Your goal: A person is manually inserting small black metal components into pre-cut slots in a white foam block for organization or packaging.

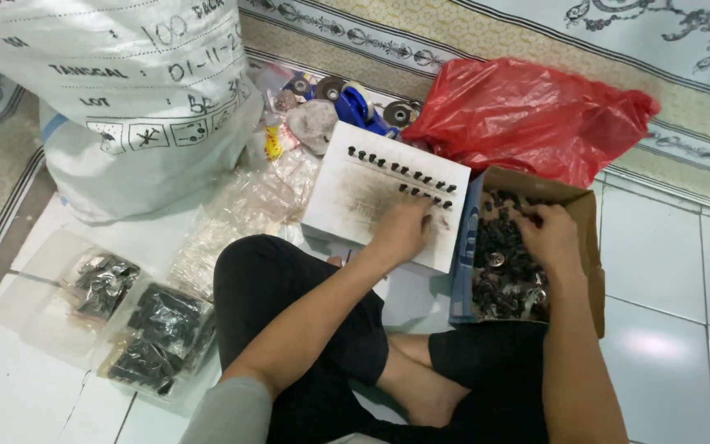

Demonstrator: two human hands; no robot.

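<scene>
A white foam board (355, 193) lies on the floor in front of my crossed legs, with two rows of small black parts (396, 168) standing on it. My left hand (404, 230) rests on the board's near right part, fingertips at the end of the lower row; whether it pinches a part is hidden. My right hand (548, 234) reaches into a cardboard box (589, 238) full of small black and silver parts (503, 271), fingers curled among them.
A red plastic bag (527, 115) lies behind the box. A big white sack (125, 90) stands at the back left. Clear bags of dark parts (158, 333) and empty small bags (240, 210) lie at the left. Tape rolls and wheels (347, 99) sit behind the board.
</scene>
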